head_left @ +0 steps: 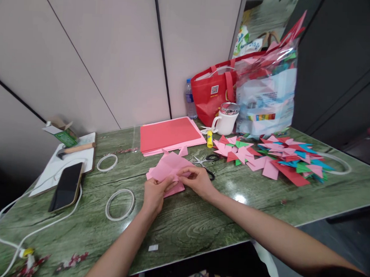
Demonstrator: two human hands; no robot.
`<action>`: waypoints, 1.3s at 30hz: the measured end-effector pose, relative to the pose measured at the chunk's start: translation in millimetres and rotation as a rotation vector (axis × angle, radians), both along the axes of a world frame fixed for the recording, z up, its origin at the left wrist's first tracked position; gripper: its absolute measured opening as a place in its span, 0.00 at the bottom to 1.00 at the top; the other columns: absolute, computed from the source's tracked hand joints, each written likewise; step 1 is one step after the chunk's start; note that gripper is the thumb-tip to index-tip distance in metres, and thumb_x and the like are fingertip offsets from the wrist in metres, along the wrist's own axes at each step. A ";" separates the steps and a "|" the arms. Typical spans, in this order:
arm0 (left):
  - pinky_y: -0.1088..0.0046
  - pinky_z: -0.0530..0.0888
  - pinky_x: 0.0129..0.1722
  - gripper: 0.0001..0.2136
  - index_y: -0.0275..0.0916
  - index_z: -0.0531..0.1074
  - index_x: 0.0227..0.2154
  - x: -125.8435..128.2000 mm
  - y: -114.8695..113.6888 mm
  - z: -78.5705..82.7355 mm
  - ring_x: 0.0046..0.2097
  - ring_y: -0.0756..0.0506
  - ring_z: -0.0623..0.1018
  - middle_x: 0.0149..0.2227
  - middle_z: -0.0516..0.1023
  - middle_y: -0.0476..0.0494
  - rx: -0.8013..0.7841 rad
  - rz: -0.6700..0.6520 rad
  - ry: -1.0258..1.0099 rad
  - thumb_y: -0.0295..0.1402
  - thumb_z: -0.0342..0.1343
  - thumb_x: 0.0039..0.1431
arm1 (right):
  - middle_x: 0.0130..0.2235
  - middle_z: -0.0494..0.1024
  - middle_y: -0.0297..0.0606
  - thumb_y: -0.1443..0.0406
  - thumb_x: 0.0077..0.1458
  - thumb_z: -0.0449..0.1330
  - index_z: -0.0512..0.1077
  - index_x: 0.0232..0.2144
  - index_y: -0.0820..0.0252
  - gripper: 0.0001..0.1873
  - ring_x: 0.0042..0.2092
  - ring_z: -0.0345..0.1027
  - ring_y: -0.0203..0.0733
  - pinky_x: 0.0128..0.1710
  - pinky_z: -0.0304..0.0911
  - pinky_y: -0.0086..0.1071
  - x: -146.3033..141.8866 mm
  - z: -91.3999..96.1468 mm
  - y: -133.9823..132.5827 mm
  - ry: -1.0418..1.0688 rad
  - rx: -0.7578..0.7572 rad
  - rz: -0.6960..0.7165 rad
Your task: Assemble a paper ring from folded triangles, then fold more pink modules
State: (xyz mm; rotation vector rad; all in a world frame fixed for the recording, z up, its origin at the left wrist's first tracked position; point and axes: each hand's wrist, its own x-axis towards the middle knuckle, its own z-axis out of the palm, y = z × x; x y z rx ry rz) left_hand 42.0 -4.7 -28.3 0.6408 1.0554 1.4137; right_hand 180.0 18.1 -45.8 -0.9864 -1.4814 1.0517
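Both hands hold a pink sheet of paper (169, 164) with fold lines, just above the green table. My left hand (155, 193) pinches its lower edge between thumb and fingers. Close beside it, my right hand (200, 182) grips the lower right edge, fingertips pressed together. More pink paper pieces (175, 190) lie under the held sheet, partly hidden by it. Scissors with black handles (209, 159) rest right of the paper. A stack of red and pink sheets (173, 134) lies behind it.
Folded pieces in pink, red, green and blue (290, 153) spread on the right. Behind stand a white mug (227, 120), glue stick (210, 138), bottle (190, 100), red bag (210, 94) and clear bag (266, 97). Tape rolls (120, 205), a phone (67, 186) and a hammer (77, 149) lie left.
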 end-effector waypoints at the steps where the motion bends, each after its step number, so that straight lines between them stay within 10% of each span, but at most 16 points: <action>1: 0.72 0.78 0.33 0.18 0.30 0.75 0.30 0.1 0.1 -0.3 0.30 0.46 0.79 0.29 0.81 0.43 0.000 0.000 -0.001 0.25 0.69 0.29 | 0.29 0.79 0.36 0.67 0.42 0.61 0.76 0.27 0.61 0.06 0.32 0.70 0.39 0.33 0.64 0.31 -0.2 -0.2 -0.1 0.002 -0.001 0.002; 21: 0.65 0.78 0.34 0.17 0.29 0.74 0.28 3.0 -1.8 -3.5 0.30 0.42 0.80 0.26 0.80 0.42 -0.011 0.005 -0.011 0.26 0.69 0.29 | 0.24 0.71 0.30 0.70 0.38 0.57 0.71 0.27 0.61 0.08 0.22 0.59 0.31 0.22 0.55 0.25 -5.3 -0.5 -5.8 -0.047 -0.055 -0.040; 39: 0.66 0.78 0.34 0.16 0.29 0.75 0.27 -2.3 -0.1 3.5 0.29 0.42 0.80 0.26 0.80 0.40 -0.026 0.002 0.053 0.27 0.69 0.29 | 0.35 0.80 0.36 0.68 0.46 0.57 0.77 0.32 0.57 0.11 0.38 0.73 0.42 0.42 0.66 0.36 -1.6 1.5 -3.0 0.021 -0.016 0.136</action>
